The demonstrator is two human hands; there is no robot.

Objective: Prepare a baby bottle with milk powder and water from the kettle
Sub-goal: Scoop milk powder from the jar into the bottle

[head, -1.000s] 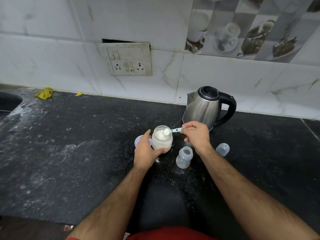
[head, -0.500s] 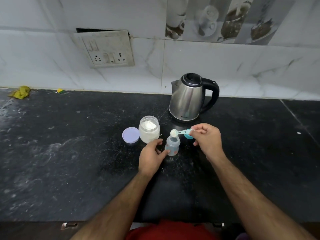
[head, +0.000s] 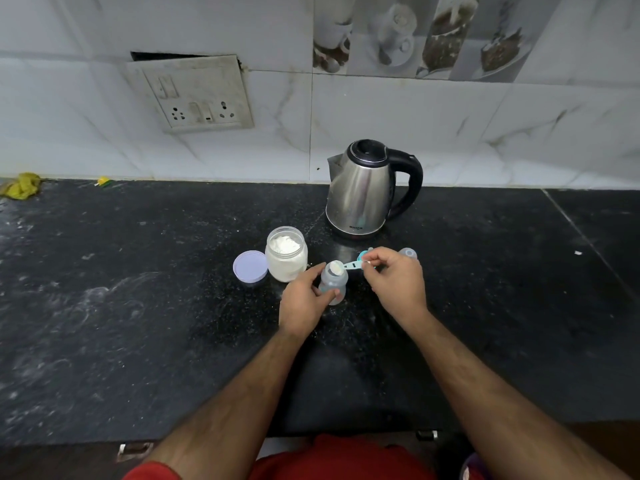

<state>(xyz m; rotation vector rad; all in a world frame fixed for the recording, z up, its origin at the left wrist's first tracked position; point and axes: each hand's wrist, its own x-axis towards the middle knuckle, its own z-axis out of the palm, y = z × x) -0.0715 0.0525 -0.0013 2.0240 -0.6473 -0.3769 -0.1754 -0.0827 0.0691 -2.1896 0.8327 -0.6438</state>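
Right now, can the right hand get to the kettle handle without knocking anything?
Probably yes. The kettle stands just behind the right hand, handle turned right with bare counter around it. But that hand holds the scoop over the bottle, so it must put that down first.

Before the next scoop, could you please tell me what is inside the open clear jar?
The open clear jar holds white powder, mounded near its rim. Its bottom cannot be seen beneath the powder.
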